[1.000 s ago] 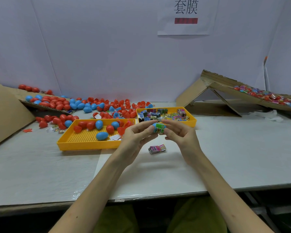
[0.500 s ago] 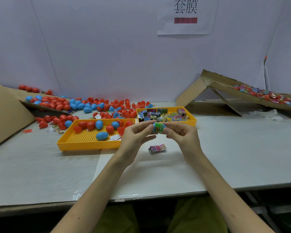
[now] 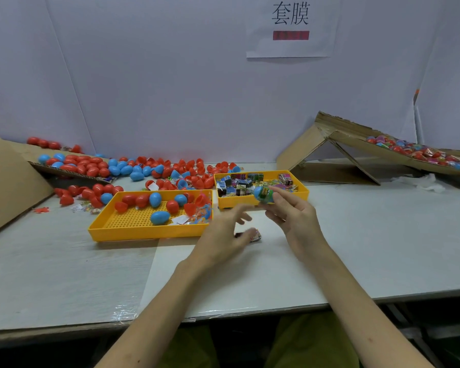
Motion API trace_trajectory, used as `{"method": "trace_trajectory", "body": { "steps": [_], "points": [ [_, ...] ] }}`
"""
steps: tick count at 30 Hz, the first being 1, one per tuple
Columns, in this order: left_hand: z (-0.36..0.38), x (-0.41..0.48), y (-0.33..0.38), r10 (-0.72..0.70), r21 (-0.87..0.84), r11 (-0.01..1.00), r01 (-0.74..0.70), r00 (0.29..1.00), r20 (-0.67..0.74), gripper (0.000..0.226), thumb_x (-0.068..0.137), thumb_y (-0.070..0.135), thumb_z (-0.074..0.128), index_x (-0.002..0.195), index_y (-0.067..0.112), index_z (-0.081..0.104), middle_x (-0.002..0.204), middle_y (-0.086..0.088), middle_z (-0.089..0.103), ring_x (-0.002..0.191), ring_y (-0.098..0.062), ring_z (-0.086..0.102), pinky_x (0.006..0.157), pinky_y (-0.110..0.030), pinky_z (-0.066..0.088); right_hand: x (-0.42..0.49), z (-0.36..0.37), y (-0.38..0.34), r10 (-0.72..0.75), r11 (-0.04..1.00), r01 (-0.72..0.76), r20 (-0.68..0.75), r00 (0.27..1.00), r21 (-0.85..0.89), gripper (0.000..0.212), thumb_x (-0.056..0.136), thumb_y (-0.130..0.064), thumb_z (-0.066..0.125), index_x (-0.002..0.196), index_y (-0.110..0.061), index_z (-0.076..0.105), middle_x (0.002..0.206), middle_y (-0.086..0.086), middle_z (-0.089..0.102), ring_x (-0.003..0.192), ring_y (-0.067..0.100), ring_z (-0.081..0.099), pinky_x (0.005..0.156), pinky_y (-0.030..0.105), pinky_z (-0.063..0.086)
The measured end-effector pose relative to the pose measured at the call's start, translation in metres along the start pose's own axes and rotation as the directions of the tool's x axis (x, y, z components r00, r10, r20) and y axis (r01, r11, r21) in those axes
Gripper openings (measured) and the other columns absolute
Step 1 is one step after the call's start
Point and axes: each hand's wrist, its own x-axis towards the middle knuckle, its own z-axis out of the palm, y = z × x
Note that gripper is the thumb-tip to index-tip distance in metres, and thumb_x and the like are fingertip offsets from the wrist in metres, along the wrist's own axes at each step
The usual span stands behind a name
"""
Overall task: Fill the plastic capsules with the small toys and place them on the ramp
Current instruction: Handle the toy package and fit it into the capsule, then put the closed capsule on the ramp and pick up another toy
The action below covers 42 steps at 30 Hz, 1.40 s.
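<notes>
Our left hand (image 3: 223,235) has let go, fingers loose; only our right hand (image 3: 295,221) now pinches the blue capsule (image 3: 262,194) over the toy tray (image 3: 231,201). It seems ready for the cardboard ramp (image 3: 351,139).

Capsule tray (image 3: 144,233) L of toy tray (image 3: 229,202), ramp (image 3: 352,137) far R, all on table (image 3: 369,248).

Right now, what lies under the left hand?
A toy packet lies on the table under the left hand; only one end shows. The hand covers the rest, and blur hides the print.
</notes>
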Motion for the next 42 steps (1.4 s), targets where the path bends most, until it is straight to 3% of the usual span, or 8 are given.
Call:
{"method": "trace_trajectory", "body": {
  "steps": [5, 9, 12, 15, 19, 26, 34, 42],
  "points": [
    [0.004, -0.001, -0.007, -0.007, 0.061, 0.998, -0.001, 0.992, 0.128, 0.044, 0.088, 0.016, 0.072, 0.129, 0.023, 0.058, 0.105, 0.006, 0.066, 0.095, -0.013, 0.062, 0.086, -0.029, 0.052, 0.006, -0.006, 0.003, 0.287, 0.953, -0.276, -0.073, 0.955, 0.128, 0.018, 0.094, -0.016, 0.064, 0.109, -0.006, 0.067, 0.086, 0.005, 0.076, 0.082, 0.011, 0.073, 0.070, 0.022, 0.054],
    [0.002, -0.002, -0.008, -0.013, 0.031, 0.999, 0.010, 0.993, 0.119, 0.039, 0.088, 0.016, 0.073, 0.124, 0.025, 0.061, 0.099, 0.012, 0.063, 0.090, -0.007, 0.062, 0.075, -0.008, 0.045, 0.027, -0.008, -0.013, 0.461, 0.875, -0.433, -0.100, 0.882, 0.218, 0.018, 0.095, -0.008, 0.062, 0.110, 0.002, 0.061, 0.091, 0.016, 0.070, 0.083, 0.019, 0.067, 0.062, 0.019, 0.057],
    [0.002, -0.001, -0.007, -0.022, 0.026, 0.999, 0.019, 0.993, 0.116, 0.036, 0.088, 0.015, 0.073, 0.121, 0.024, 0.063, 0.097, 0.013, 0.063, 0.089, -0.006, 0.061, 0.074, -0.004, 0.043, 0.071, -0.010, -0.067, 0.290, 0.932, -0.247, -0.137, 0.947, 0.266, 0.032, 0.100, -0.007, 0.054, 0.130, 0.005, 0.054, 0.097, 0.016, 0.066, 0.085, 0.019, 0.065, 0.061, 0.020, 0.057],
    [0.003, -0.002, -0.007, -0.038, 0.006, 0.999, 0.037, 0.993, 0.110, 0.034, 0.087, 0.013, 0.071, 0.118, 0.026, 0.064, 0.096, 0.014, 0.063, 0.088, -0.006, 0.062, 0.076, -0.008, 0.046, 0.119, -0.021, -0.129, 0.074, 0.951, 0.004, -0.242, 0.968, 0.308, 0.041, 0.105, -0.011, 0.044, 0.144, 0.000, 0.041, 0.133, 0.019, 0.058, 0.116, 0.026, 0.062, 0.091, 0.033, 0.055],
    [0.004, -0.001, -0.008, -0.044, 0.010, 0.999, 0.043, 0.992, 0.116, 0.034, 0.087, 0.014, 0.068, 0.118, 0.027, 0.064, 0.098, 0.012, 0.064, 0.090, -0.007, 0.062, 0.078, -0.010, 0.048, 0.121, -0.025, -0.116, 0.123, 0.983, -0.163, -0.345, 0.930, -0.090, 0.039, 0.106, -0.009, 0.034, 0.144, -0.001, 0.041, 0.143, 0.017, 0.051, 0.120, 0.027, 0.059, 0.101, 0.038, 0.049],
    [0.001, -0.001, -0.005, -0.041, -0.024, 0.999, 0.044, 0.992, 0.121, 0.036, 0.086, 0.010, 0.073, 0.119, 0.019, 0.062, 0.093, 0.006, 0.066, 0.087, -0.010, 0.064, 0.082, -0.021, 0.053, 0.029, -0.003, -0.007, 0.214, 0.724, -0.079, 0.115, 0.970, -0.685, 0.010, 0.094, -0.022, 0.066, 0.089, -0.020, 0.074, 0.073, -0.004, 0.072, 0.057, 0.007, 0.060, 0.052, 0.020, 0.044],
    [0.002, 0.002, -0.005, -0.097, -0.068, 0.992, 0.105, 0.989, 0.108, 0.049, 0.082, 0.015, 0.080, 0.112, 0.028, 0.043, 0.085, 0.009, 0.066, 0.081, -0.009, 0.064, 0.070, -0.020, 0.054, 0.013, -0.012, 0.010, 0.141, 0.574, 0.081, 0.195, 0.971, -0.815, 0.016, 0.079, -0.029, 0.081, 0.093, -0.034, 0.074, 0.077, -0.006, 0.064, 0.065, 0.002, 0.054, 0.061, 0.015, 0.042],
    [0.002, 0.001, -0.005, -0.094, -0.059, 0.993, 0.102, 0.988, 0.123, 0.047, 0.083, 0.011, 0.078, 0.115, 0.022, 0.046, 0.088, 0.009, 0.064, 0.087, -0.016, 0.066, 0.074, -0.027, 0.055, 0.012, -0.013, 0.011, 0.128, 0.627, 0.110, 0.242, 0.962, -0.771, 0.023, 0.081, -0.008, 0.077, 0.095, -0.027, 0.074, 0.079, 0.011, 0.073, 0.081, 0.028, 0.069, 0.083, 0.040, 0.054]
  ]
}}
